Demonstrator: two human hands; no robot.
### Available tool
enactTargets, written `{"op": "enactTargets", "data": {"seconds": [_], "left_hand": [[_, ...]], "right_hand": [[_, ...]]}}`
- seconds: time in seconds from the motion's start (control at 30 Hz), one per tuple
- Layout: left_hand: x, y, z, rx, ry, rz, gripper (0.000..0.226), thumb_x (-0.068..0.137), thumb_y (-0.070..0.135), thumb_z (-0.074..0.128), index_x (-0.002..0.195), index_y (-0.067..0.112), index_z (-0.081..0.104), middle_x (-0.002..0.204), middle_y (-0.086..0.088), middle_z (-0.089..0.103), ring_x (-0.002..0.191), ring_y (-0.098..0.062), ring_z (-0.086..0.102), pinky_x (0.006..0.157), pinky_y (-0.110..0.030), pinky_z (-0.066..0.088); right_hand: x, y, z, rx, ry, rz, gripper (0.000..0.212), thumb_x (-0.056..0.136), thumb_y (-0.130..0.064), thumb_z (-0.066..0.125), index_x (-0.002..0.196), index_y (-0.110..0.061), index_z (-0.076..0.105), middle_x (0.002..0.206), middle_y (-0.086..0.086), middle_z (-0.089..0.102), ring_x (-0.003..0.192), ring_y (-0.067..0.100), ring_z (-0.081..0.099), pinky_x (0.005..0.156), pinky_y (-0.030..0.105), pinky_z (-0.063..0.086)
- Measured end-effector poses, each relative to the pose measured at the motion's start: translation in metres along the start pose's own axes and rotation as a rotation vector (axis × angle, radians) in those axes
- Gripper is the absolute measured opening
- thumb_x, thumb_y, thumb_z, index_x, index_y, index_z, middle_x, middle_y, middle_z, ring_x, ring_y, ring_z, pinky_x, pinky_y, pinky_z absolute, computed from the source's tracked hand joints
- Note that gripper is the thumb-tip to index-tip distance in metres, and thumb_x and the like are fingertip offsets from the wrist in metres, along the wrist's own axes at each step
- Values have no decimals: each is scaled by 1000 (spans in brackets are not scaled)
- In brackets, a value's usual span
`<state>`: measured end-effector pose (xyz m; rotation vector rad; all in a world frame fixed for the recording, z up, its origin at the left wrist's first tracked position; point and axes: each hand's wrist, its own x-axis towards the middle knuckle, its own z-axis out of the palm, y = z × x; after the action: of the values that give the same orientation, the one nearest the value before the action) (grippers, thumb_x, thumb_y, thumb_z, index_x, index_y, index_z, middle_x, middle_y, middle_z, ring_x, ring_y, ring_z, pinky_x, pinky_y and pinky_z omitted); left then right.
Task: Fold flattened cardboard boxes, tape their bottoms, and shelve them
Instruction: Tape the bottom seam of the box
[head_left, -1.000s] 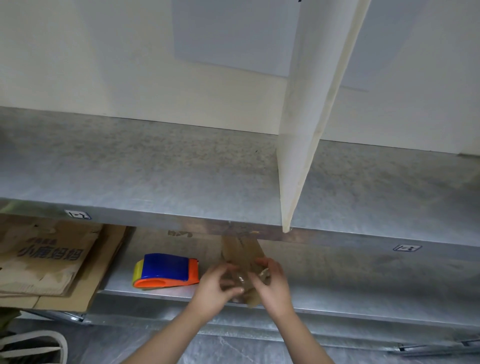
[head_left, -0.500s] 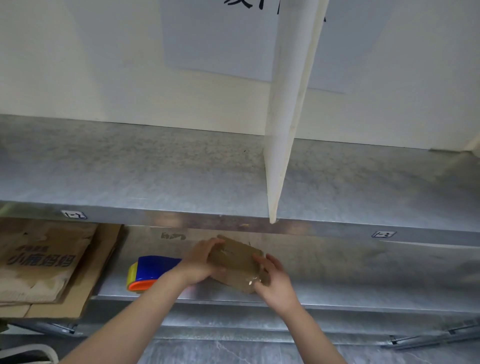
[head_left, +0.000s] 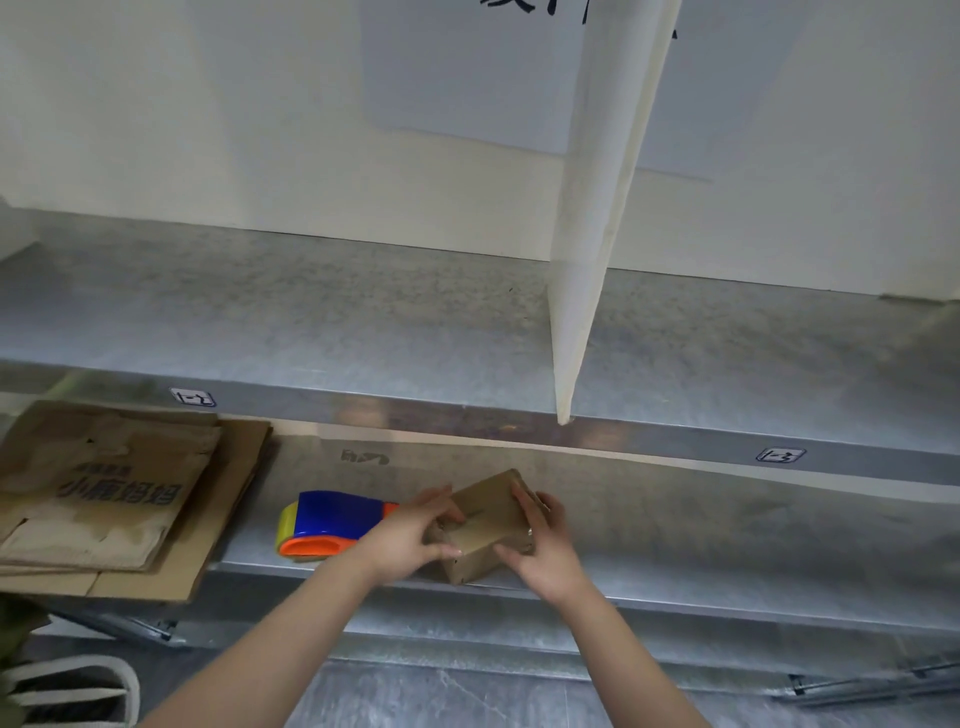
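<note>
The box (head_left: 485, 519) is small, brown and partly formed. It is held tilted just above the front part of the lower shelf (head_left: 701, 551), directly right of the tape dispenser (head_left: 332, 525). The left hand (head_left: 410, 538) grips the box's left side, fingers curled over the top face and thumb along the near face. The right hand (head_left: 543, 545) grips the right side, fingers wrapped over the far top corner. Both hands clamp the box; neither is spread or free. The step in hand appears to be closing the flaps on the upturned face, which shows a seam between two panels. To do this well, press the two outer flaps down until their edges meet flush along the seam, with no overlap and no gap. Square the corners with finger pressure from both sides, since the thin board will probably skew easily. Setting the box on the lower shelf would let one hand pin the seam while the other takes the tape dispenser, which lies within easy reach of the left hand. Releasing the flaps before tape is applied risks spring-back. Whether any tape is already on the box cannot be determined. A stack (head_left: 104, 499) of flattened boxes lies further left, and the upper shelf (head_left: 311, 322) is above.
</note>
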<state>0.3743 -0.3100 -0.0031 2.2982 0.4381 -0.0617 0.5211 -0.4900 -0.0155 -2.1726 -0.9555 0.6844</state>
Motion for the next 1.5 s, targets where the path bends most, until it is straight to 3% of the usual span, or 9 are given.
{"op": "enactTargets", "data": {"seconds": [0.13,0.23,0.4,0.53,0.67,0.77,1.0,1.2,1.5], "left_hand": [[-10,6,22,2,189,-43,53,73,50,76,118,35,53,129,8,42,117,-11,41,103,-30,38],[-14,15,47,-11,379,-155,67,73,55,72,132,32,50,132,0,43,123,-20,37,104,-31,34],[-21,16,57,-147,330,-143,60,81,49,69,136,35,49,140,5,42,132,-13,37,113,-32,31],[-30,3,47,-123,230,-83,64,85,29,70,127,58,32,140,9,45,128,-6,43,109,-30,39],[-30,4,22,28,129,-81,65,89,40,63,145,42,30,151,6,37,136,-10,36,111,-25,33],[-41,-5,-14,385,122,-59,66,90,53,54,149,36,27,154,8,32,142,-15,26,115,-34,25],[-62,-57,-77,726,8,-79,81,88,62,49,153,27,15,161,3,13,148,-18,10,120,-35,3],[-60,-68,-84,681,-2,-93,83,82,63,57,149,23,29,154,-1,31,140,-20,30,116,-34,19],[-52,-86,-84,555,-46,-71,72,77,58,56,138,24,41,133,-2,49,118,-24,47,90,-29,39]], "right_hand": [[-5,-2,12,-99,32,-31,91,79,-52,67,152,-35,17,158,9,4,145,31,16,117,40,25],[-12,-9,25,-50,30,-40,86,83,-28,71,153,-25,20,157,1,0,147,26,18,116,26,23],[-28,-13,33,167,3,-14,106,61,-69,75,149,-31,31,157,-3,4,145,9,14,116,29,31],[-23,-10,26,64,50,-50,76,76,-29,81,133,-46,34,151,6,23,138,10,27,105,2,19],[-11,-19,18,-15,59,-50,74,80,-22,77,141,-34,37,150,6,30,138,22,37,107,14,24],[-17,-25,11,-140,105,-62,69,83,-36,70,144,-32,39,153,1,27,140,22,31,110,28,32],[-28,-72,37,-414,173,-337,51,87,-48,40,132,-30,54,134,-3,56,130,23,46,105,40,44],[-3,-110,94,-464,44,-381,53,89,-39,51,140,-25,45,137,3,54,136,30,40,112,41,33],[17,-101,126,-408,-99,-36,61,94,-27,48,150,-15,26,151,9,33,140,26,29,111,34,34]]}}
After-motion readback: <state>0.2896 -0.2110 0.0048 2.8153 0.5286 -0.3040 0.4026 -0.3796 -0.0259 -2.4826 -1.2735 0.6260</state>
